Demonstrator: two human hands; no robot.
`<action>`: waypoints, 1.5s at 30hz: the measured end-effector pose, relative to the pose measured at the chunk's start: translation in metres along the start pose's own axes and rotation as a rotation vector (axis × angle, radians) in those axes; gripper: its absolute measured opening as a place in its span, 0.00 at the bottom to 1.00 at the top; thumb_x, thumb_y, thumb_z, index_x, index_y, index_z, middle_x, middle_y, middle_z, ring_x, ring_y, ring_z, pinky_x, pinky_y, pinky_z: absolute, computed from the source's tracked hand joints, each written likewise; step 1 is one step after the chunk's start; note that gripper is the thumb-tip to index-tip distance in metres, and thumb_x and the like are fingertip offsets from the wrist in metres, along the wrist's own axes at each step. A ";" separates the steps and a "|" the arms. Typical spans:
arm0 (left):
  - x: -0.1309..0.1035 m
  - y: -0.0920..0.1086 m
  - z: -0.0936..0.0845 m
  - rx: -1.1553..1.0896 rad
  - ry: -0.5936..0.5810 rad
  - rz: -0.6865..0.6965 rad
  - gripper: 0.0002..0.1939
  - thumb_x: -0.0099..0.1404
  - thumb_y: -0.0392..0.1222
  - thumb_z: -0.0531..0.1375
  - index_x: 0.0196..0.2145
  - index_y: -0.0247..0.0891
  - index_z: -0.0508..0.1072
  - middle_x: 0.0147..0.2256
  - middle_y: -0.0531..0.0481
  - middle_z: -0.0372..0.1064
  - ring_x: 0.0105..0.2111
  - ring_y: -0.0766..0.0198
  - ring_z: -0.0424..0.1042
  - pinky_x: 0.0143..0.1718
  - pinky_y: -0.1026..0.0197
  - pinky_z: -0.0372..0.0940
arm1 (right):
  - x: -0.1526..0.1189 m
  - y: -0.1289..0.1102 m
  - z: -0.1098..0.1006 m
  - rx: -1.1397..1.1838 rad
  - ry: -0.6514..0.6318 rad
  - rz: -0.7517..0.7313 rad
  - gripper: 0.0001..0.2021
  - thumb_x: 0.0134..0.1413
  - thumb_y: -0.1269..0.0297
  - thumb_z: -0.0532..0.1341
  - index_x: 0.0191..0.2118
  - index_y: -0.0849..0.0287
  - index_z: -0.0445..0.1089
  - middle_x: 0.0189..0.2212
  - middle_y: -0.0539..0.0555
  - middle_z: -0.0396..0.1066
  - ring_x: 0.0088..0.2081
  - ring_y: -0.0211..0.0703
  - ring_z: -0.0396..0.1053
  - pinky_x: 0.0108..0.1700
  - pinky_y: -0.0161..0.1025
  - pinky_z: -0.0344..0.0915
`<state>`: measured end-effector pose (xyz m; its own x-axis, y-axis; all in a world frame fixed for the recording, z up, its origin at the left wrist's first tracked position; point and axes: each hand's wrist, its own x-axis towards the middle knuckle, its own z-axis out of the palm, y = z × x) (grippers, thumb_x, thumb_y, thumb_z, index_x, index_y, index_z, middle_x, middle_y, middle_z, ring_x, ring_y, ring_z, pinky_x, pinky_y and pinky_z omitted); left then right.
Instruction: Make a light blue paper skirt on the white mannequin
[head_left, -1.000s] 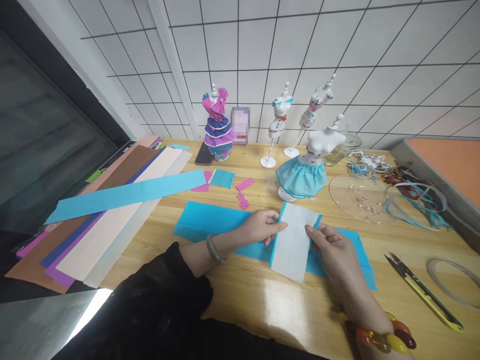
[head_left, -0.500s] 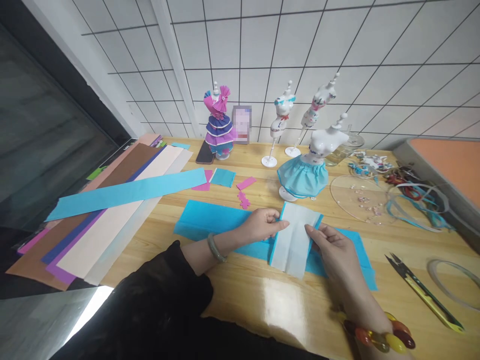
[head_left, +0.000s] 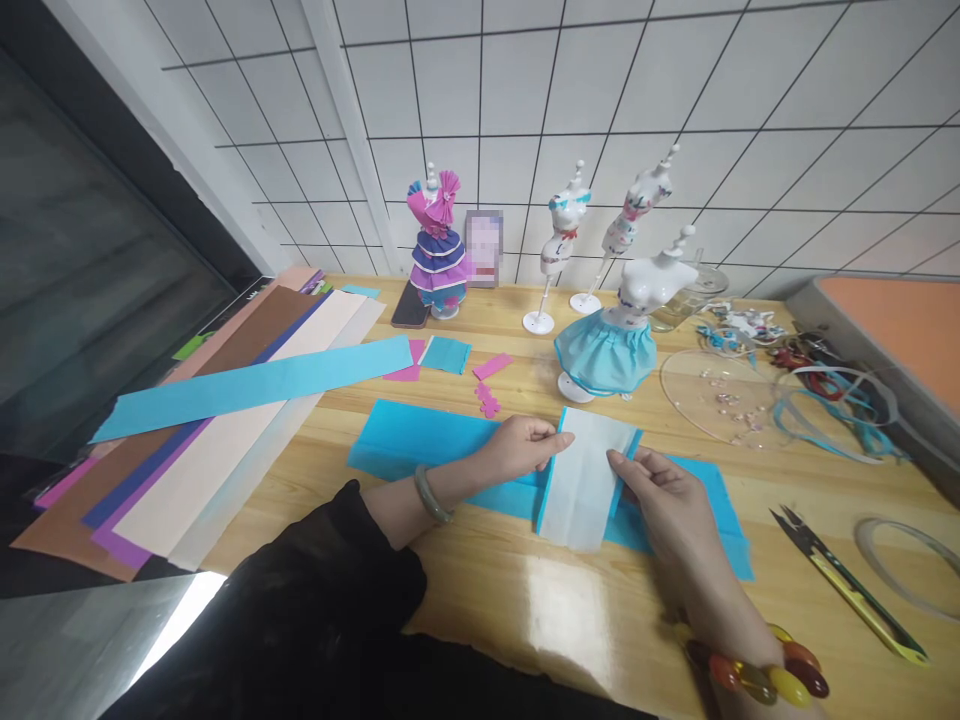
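Note:
Between my two hands is a white sheet of crepe paper with narrow blue edges [head_left: 586, 485], held above the table. My left hand [head_left: 525, 445] pinches its left edge between thumb and fingers. On the opposite edge, my right hand [head_left: 664, 490] grips with the thumb on the front and the fingers behind. A wide blue strip of crepe paper [head_left: 439, 432] lies flat beneath, partly covered by the sheet and both hands. Just behind stands a small white mannequin [head_left: 649, 290] wearing a gathered blue skirt [head_left: 609, 352].
Yellow thread snips [head_left: 847, 585] and a clear ring [head_left: 911, 570] lie at right. Layered paper strips [head_left: 225, 440] cover the left, a long blue strip [head_left: 262, 385] across them. At the back stand a dressed mannequin [head_left: 439, 250] and two white ones. A clear disc [head_left: 701, 400] holds beads.
The white sheet has shifted very slightly left, and both hands with it. Both keep hold of its edges. Everything else on the table looks the same.

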<state>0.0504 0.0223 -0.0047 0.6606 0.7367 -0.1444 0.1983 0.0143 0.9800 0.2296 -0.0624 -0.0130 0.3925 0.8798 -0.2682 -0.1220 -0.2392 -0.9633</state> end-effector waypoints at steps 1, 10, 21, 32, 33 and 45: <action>0.001 -0.002 0.001 -0.011 0.015 0.023 0.25 0.61 0.59 0.55 0.19 0.36 0.57 0.18 0.58 0.53 0.19 0.73 0.52 0.22 0.66 0.49 | 0.000 0.000 0.000 0.000 0.000 0.001 0.16 0.36 0.52 0.72 0.25 0.56 0.70 0.21 0.48 0.70 0.22 0.36 0.64 0.23 0.33 0.61; 0.006 -0.013 0.004 -0.036 0.088 0.099 0.23 0.59 0.57 0.58 0.20 0.36 0.58 0.21 0.58 0.47 0.23 0.73 0.48 0.24 0.65 0.45 | -0.004 -0.004 0.003 0.003 -0.007 0.007 0.15 0.36 0.53 0.72 0.24 0.56 0.70 0.18 0.46 0.67 0.20 0.34 0.62 0.22 0.32 0.59; 0.001 -0.003 0.000 -0.016 0.038 0.013 0.26 0.60 0.60 0.56 0.17 0.36 0.58 0.15 0.57 0.55 0.18 0.73 0.53 0.22 0.65 0.49 | -0.003 -0.003 0.003 0.028 -0.005 0.014 0.13 0.36 0.55 0.73 0.28 0.56 0.74 0.23 0.49 0.73 0.24 0.38 0.68 0.28 0.35 0.67; 0.002 -0.007 0.000 -0.029 0.033 -0.005 0.26 0.59 0.60 0.57 0.17 0.36 0.59 0.15 0.57 0.55 0.18 0.73 0.54 0.21 0.66 0.49 | 0.000 0.000 0.001 0.057 0.003 0.006 0.15 0.31 0.57 0.75 0.27 0.57 0.74 0.26 0.50 0.77 0.25 0.39 0.71 0.29 0.36 0.69; 0.002 -0.006 0.000 -0.036 0.031 -0.010 0.26 0.59 0.60 0.57 0.17 0.36 0.59 0.15 0.57 0.55 0.17 0.73 0.54 0.21 0.66 0.49 | 0.000 -0.001 0.001 0.055 -0.003 0.006 0.15 0.31 0.56 0.75 0.27 0.56 0.75 0.26 0.50 0.77 0.25 0.39 0.71 0.29 0.36 0.69; 0.001 -0.001 0.000 -0.036 -0.112 -0.109 0.23 0.54 0.59 0.62 0.23 0.35 0.64 0.16 0.57 0.58 0.17 0.73 0.57 0.19 0.67 0.50 | -0.001 -0.002 0.001 0.067 -0.028 0.000 0.14 0.37 0.55 0.73 0.31 0.56 0.76 0.27 0.51 0.78 0.26 0.40 0.72 0.33 0.39 0.71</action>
<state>0.0504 0.0228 -0.0060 0.7137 0.6494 -0.2626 0.2485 0.1157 0.9617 0.2281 -0.0626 -0.0104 0.3671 0.8910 -0.2671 -0.1832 -0.2123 -0.9599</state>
